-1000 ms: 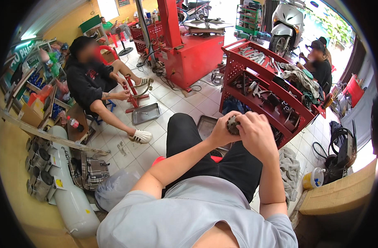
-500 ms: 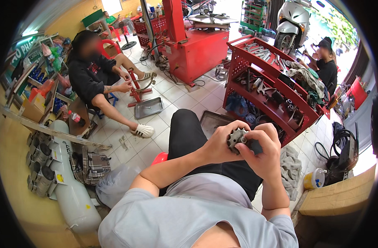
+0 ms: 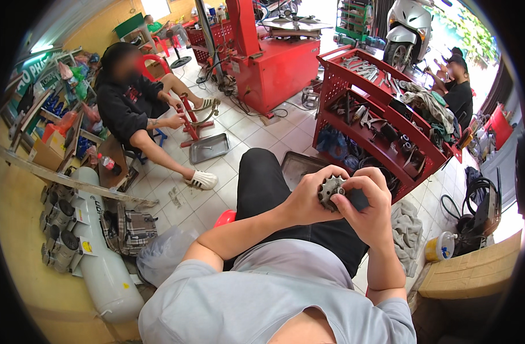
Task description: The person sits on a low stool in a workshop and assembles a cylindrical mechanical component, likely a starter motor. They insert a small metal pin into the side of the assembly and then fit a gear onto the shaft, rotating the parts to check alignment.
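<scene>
Over my lap I hold a small toothed metal sprocket [image 3: 329, 196], greyish with several holes in its face. My left hand [image 3: 305, 200] is closed around it from the left, its fingers behind the part. From the right, my right hand [image 3: 372, 200] pinches a small round metal piece [image 3: 340, 191] at the sprocket's centre between thumb and forefinger. The thumb partly covers that piece, so its exact kind is unclear. The palm side of my left hand is hidden.
Ahead on the right stands a red tool cart [image 3: 383, 120] with wrenches and rags. A metal tray [image 3: 300, 169] lies beyond my knee. At left a seated person [image 3: 127, 109] handles a red stand [image 3: 191, 123] above another tray [image 3: 210, 148]. A white cylindrical tank [image 3: 105, 258] lies left.
My right thumb has shifted slightly upward and covers more of the small centre piece. The sprocket is tilted a little differently. The whole view has moved slightly.
</scene>
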Tool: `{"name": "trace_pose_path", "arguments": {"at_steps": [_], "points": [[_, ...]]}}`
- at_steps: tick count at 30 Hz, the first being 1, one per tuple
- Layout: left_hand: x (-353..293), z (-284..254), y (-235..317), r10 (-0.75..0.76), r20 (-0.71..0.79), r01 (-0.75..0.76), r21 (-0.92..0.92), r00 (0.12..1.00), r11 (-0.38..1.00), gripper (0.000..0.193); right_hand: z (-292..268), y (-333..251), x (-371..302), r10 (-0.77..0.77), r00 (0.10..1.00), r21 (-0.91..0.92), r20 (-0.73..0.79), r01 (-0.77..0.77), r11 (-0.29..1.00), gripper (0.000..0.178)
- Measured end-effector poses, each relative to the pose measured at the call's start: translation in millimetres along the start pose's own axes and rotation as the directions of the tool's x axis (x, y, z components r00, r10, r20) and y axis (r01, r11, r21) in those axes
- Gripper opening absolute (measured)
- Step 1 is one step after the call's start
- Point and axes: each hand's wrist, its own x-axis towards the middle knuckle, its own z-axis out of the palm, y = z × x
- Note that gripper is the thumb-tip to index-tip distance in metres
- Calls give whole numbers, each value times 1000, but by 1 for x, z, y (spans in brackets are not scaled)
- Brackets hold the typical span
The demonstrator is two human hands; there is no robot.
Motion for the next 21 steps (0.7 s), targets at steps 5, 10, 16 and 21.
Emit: {"name": "trace_pose_path", "arguments": {"at_steps": [5, 10, 16, 21], "points": [[2, -1, -4, 2, -8, -2, -43, 1000, 999, 51, 1, -1, 2, -28, 999, 10, 15, 28, 1000, 27], [2, -1, -3, -27, -14, 26, -40, 1000, 999, 51, 2, -2, 4, -4, 1000, -21, -19, 3, 1000, 27], [2, 0, -2, -17, -21, 17, -8, 1000, 1000, 50, 3, 3, 2, -47, 999, -14, -1, 47, 999, 27], [0, 1, 1, 9, -37, -10, -20, 999, 1000, 48, 1, -2, 4, -22, 1000, 7, -17, 22, 1000, 29]]}}
